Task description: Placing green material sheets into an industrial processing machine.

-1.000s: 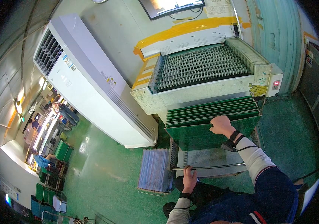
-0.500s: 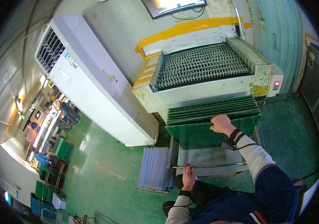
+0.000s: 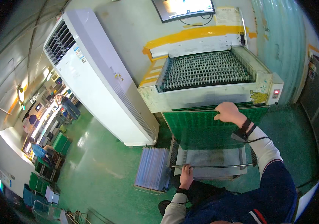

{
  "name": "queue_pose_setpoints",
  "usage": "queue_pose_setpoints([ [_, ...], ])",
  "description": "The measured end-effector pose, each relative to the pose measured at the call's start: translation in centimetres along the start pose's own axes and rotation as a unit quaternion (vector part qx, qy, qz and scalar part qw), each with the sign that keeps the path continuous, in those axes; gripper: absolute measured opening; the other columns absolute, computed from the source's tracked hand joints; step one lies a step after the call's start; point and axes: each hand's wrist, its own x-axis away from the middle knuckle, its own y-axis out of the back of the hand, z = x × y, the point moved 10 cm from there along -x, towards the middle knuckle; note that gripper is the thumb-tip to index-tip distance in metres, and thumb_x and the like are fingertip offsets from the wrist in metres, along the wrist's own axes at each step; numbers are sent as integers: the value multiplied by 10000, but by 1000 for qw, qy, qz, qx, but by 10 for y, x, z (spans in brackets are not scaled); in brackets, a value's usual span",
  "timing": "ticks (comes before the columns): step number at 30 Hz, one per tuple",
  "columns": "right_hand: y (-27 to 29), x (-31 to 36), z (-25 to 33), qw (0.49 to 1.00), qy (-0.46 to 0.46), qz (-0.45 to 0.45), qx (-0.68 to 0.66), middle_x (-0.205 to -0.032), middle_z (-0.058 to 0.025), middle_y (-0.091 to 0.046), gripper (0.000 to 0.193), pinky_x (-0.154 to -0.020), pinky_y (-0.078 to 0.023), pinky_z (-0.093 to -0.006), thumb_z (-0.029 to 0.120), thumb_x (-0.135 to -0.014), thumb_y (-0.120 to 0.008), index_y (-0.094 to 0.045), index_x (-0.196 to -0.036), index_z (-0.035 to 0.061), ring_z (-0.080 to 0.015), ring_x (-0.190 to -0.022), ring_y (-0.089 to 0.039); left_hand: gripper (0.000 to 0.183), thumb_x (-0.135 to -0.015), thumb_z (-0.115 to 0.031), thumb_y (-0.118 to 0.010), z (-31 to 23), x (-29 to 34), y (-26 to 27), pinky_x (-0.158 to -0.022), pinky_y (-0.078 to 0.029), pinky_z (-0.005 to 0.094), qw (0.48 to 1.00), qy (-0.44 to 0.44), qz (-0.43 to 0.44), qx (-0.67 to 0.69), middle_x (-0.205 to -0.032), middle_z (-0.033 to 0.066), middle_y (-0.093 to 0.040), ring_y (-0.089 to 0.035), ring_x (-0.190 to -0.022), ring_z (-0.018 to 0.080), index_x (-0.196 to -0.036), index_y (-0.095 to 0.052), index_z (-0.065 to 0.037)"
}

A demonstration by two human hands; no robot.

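Note:
My right hand [image 3: 229, 113] is closed on the top edge of a large green panel [image 3: 204, 130], which looks like a circuit board panel. The panel stands upright in a rack [image 3: 172, 151] in front of me. Behind it, only the top edges of other green panels [image 3: 213, 107] show. Low at the front, my left hand [image 3: 186, 177] is wrapped round a thin metal bar [image 3: 223, 165] that runs across the rack. A pale flat base [image 3: 211, 158] shows below the panel.
Behind the rack stands a roller conveyor machine [image 3: 208, 71] with a control box [image 3: 276, 89]. A tall white air conditioner [image 3: 103, 86] is on the left. A rack of bluish sheets [image 3: 152, 168] sits on the green floor. People work at a far bench; a screen [image 3: 183, 8] hangs above.
My right hand has risen with the front green panel, which now stands higher and hides most of the panels behind. My left hand keeps hold of the bar. The view has shifted slightly.

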Motion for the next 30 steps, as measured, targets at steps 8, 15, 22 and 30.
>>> queue_pose_setpoints([
  [8, 130, -4, -24, 989, 35, -143, -14, -888, -221, -704, 455, -765, -536, -505, 440, -731, -819, -752, -928, 35, -434, -877, -679, 297, -1021, -258, -568, -1, 0, -3, -932, -524, 457, 998, 40, 43, 12, -1321, 167, -583, -601, -1181, 404, -1246, -601, -67],
  [15, 136, -16, -129, 701, -61, -156, -693, -1092, -87, -757, 372, -802, -590, -405, 240, -954, -719, -682, -1205, -32, -270, -920, -738, 327, -1006, -266, -598, -13, 2, 1, -924, -530, 468, 1000, 10, 14, -15, -1308, 180, -585, -612, -1159, 413, -1268, -589, -70],
  [22, 45, -69, -138, 606, 22, -11, -795, -1280, -118, -687, 344, -1000, -531, -433, 185, -997, -659, -608, -1300, 30, -247, -1124, -672, 345, -987, -258, -628, -13, 0, 0, -919, -534, 478, 999, 25, 31, -34, -1325, 179, -576, -592, -1189, 421, -1274, -584, -73],
  [30, -73, -141, -143, 444, -113, -40, -888, -1184, -129, -526, 341, -955, -523, -420, 133, -941, -722, -497, -1178, 37, -301, -1061, -577, 355, -981, -246, -634, -12, 1, 1, -964, -524, 456, 998, 30, 40, -47, -1361, 161, -566, -582, -1223, 404, -1293, -593, -83],
])
